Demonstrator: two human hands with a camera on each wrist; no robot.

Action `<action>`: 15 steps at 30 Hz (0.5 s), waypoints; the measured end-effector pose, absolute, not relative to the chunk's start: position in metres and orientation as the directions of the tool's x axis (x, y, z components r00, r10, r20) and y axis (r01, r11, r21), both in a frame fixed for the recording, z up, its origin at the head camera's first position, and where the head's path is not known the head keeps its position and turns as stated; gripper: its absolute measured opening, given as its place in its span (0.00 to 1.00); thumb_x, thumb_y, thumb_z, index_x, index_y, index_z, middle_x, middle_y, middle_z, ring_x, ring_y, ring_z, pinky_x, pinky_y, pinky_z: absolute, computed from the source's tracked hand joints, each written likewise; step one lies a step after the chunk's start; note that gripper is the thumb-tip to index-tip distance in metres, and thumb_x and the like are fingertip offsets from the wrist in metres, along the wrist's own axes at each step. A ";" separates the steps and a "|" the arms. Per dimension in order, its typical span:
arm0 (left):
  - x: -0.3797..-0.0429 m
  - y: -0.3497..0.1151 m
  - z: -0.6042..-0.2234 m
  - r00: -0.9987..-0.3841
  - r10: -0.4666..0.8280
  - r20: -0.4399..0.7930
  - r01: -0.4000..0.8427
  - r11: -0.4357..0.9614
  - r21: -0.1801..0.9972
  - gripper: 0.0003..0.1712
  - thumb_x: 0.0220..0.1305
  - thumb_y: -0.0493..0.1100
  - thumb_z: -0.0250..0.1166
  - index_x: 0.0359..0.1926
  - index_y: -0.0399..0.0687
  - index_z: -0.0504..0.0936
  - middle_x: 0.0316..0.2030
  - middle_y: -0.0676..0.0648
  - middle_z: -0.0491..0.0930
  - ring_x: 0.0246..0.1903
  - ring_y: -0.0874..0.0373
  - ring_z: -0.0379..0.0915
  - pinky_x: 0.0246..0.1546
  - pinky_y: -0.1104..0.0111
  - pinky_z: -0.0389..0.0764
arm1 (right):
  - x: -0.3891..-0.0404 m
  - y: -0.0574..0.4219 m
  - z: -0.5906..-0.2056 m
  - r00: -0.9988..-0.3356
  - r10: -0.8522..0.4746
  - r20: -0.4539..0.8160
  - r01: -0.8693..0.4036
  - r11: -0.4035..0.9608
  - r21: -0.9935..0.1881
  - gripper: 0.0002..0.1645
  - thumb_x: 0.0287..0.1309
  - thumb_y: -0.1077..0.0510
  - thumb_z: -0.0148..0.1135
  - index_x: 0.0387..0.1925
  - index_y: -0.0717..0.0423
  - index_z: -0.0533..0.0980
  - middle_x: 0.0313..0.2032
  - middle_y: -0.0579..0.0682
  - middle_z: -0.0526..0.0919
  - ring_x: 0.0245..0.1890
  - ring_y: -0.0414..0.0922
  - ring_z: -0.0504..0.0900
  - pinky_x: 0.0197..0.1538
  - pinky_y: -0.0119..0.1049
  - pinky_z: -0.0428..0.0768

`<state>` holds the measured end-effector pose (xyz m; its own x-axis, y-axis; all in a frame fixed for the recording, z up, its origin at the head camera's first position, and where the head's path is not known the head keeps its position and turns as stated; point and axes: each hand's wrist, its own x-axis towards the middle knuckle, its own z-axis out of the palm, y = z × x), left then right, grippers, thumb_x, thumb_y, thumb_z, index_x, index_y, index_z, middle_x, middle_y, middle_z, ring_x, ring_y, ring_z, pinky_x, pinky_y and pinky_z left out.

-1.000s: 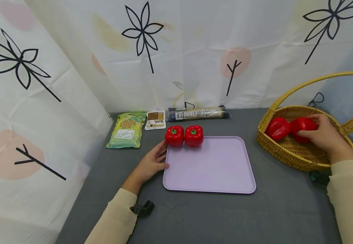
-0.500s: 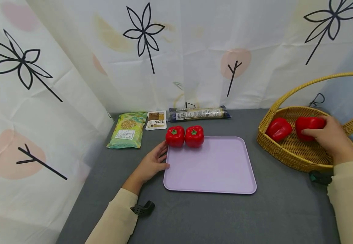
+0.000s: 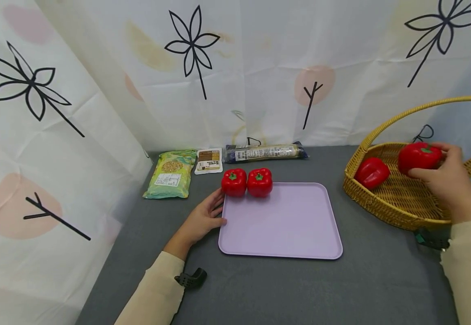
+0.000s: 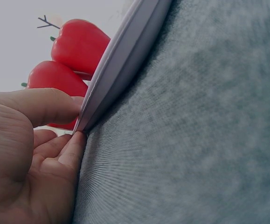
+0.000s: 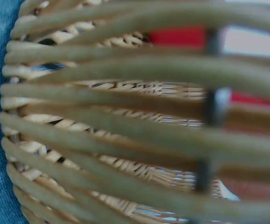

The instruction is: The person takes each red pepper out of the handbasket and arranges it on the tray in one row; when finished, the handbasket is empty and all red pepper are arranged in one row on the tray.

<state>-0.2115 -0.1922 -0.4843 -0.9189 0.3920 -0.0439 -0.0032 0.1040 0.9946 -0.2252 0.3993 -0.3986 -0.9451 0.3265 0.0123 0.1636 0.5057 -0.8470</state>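
My right hand (image 3: 448, 174) grips a red bell pepper (image 3: 418, 157) above the far side of the yellow wicker basket (image 3: 398, 219), its green stem end showing. Another red bell pepper (image 3: 372, 173) lies inside at the basket's left. On the left, my left hand (image 3: 202, 218) holds the edge of the lilac tray (image 3: 284, 221); in the left wrist view the thumb (image 4: 55, 105) lies at the rim with fingertips below it. Two red bell peppers, the left one (image 3: 234, 182) and the right one (image 3: 259, 182), stand side by side at the tray's far left corner.
Behind the tray lie a green-yellow food bag (image 3: 171, 174), a small brown-and-white packet (image 3: 208, 160) and a long dark package (image 3: 265, 152). The basket's tall handle (image 3: 422, 107) arches over it. Basket weave (image 5: 125, 107) fills most of the right wrist view.
My right hand has lifted its bell pepper from beside the other one, moving it right and up within the basket. The left hand and tray stay in place.
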 end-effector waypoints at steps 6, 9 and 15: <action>-0.212 -0.192 -0.485 -0.918 0.394 -0.049 -0.010 0.102 0.995 0.58 0.63 0.18 0.68 0.87 0.39 0.49 0.85 0.41 0.52 0.82 0.47 0.51 0.74 0.58 0.67 | -0.214 0.394 -0.389 -0.944 0.324 0.056 0.134 0.535 -0.834 0.57 0.78 0.51 0.63 0.87 0.49 0.34 0.83 0.70 0.41 0.79 0.68 0.51 0.69 0.34 0.74; -0.212 -0.192 -0.485 -0.917 0.396 -0.051 -0.011 0.103 0.995 0.58 0.64 0.19 0.68 0.87 0.39 0.49 0.85 0.41 0.51 0.82 0.47 0.50 0.74 0.57 0.67 | -0.207 0.393 -0.382 -0.940 0.327 0.100 0.105 0.556 -0.825 0.56 0.78 0.51 0.64 0.88 0.47 0.37 0.84 0.67 0.43 0.79 0.65 0.55 0.62 0.23 0.74; -0.212 -0.192 -0.485 -0.920 0.388 -0.051 -0.008 0.111 0.994 0.58 0.63 0.18 0.68 0.87 0.39 0.49 0.85 0.41 0.52 0.82 0.47 0.52 0.74 0.58 0.67 | -0.194 0.387 -0.369 -0.934 0.308 0.180 0.026 0.561 -0.827 0.54 0.80 0.57 0.62 0.89 0.45 0.39 0.85 0.62 0.46 0.82 0.56 0.56 0.68 0.24 0.66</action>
<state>-0.2116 -0.1922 -0.4848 -0.9203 0.3878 -0.0506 -0.0078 0.1111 0.9938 -0.1936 0.3869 -0.3695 -0.9341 0.3085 0.1797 0.0261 0.5611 -0.8274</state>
